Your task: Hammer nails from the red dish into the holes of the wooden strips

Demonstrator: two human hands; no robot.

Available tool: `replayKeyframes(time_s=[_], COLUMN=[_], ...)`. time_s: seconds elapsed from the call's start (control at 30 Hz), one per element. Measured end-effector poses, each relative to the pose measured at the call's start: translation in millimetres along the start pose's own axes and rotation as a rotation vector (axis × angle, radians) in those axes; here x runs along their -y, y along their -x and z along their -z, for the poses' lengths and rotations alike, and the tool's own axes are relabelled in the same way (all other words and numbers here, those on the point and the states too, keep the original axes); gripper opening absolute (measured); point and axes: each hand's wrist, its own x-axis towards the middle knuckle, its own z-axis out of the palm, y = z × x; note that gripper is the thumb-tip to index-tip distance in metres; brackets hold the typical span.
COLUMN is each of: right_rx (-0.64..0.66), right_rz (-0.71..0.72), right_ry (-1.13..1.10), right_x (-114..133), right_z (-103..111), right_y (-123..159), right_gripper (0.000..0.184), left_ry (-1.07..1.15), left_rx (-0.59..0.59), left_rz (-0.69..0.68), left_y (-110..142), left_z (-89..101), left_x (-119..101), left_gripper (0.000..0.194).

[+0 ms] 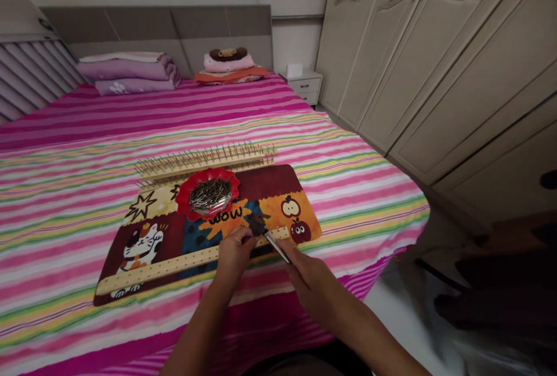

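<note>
My right hand (pixel 307 274) is closed around the light-coloured handle of a hammer (pixel 277 247). Its dark head lies just above the wooden strip (pixel 161 268), close to my left fingertips; contact cannot be made out. With fingers pinched together, my left hand (pixel 235 251) rests at the strip's right part; whatever is between the fingertips is too small to tell. Rows of small dark dots run along the strip. Beyond my hands, a red scalloped bowl (pixel 185 205) holds a heap of metal nails (pixel 211 195). Everything here is on a patterned mat (pixel 195 231).
Behind the bowl lie wooden strips (pixel 209 165) with many nails sticking out. The mat lies on a bed with a striped sheet (pixel 361 190). Folded bedding (pixel 130 71) is stacked near the headboard. A wardrobe (pixel 418 62) and a small nightstand (pixel 306 87) stand to the right.
</note>
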Motion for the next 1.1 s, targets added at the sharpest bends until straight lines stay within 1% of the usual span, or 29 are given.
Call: replayKeyframes(time_s=[0.07,0.2,0.27,0.33,0.4,0.47,0.5,0.53,0.57,0.63,0.7,0.73,0.9,1.0,1.1], right_rx=[0.009,-0.119,-0.168,-0.204,-0.252,-0.296,-0.319,-0.335,-0.343,-0.346,-0.349,-0.356,-0.366,-0.379,-0.39], right_rz=[-0.029,-0.071,-0.13,-0.202,-0.251,-0.279,-0.29,-0.304,-0.318,-0.341,-0.356,-0.361,-0.379,-0.37,-0.356], right_ry=[-0.001,-0.051,-0.109,-0.177,-0.209,-0.204,-0.202,-0.206,-0.216,-0.244,-0.27,-0.28,-0.268,-0.295,-0.326], right_x=[0.2,-1.1,-5.1,-11.1,-17.7,-23.4,-25.8,-27.8,-29.5,-32.0,-33.2,-33.3,-30.9,-29.0,-28.6], right_z=[2.1,6.6,9.0,11.7,15.0,18.3,19.6,20.6,21.2,21.2,20.1,19.5,17.0,16.2,15.5], right_y=[1.2,12.4,20.6,29.1,36.5,42.1,44.1,45.6,46.7,48.1,49.1,49.4,49.5,48.6,49.2], right_gripper=[0.053,0.047,0.047,0.048,0.049,0.05,0.05,0.051,0.051,0.051,0.052,0.051,0.048,0.046,0.045], left_ry=[-0.008,0.004,0.004,-0.022,-0.111,-0.278,-0.373,-0.468,-0.553,-0.684,-0.746,-0.756,-0.736,-0.702,-0.647], left_rx=[0.001,0.033,0.068,0.067,-0.013,-0.127,-0.161,-0.166,-0.138,-0.016,0.107,0.146,0.195,0.213,0.196], left_rz=[0.006,0.026,0.033,0.037,0.041,0.057,0.065,0.075,0.103,0.18,0.249,0.265,0.231,0.202,0.166], left_y=[0.0,1.1,0.2,-4.4,-14.5,-29.9,-39.0,-48.5,-57.9,-75.3,-89.3,-94.9,-111.3,-113.2,-110.3], left_z=[-0.9,-2.7,2.1,15.1,35.6,58.6,68.9,77.3,83.5,89.0,87.9,86.1,80.2,81.7,86.9], left_x=[0.3,0.0,0.4,1.5,2.8,4.2,4.9,5.4,5.7,5.6,4.3,3.4,0.6,1.5,3.8], left_gripper=[0.012,0.012,0.014,0.018,0.019,0.019,0.019,0.019,0.019,0.019,0.018,0.018,0.01,0.015,0.018])
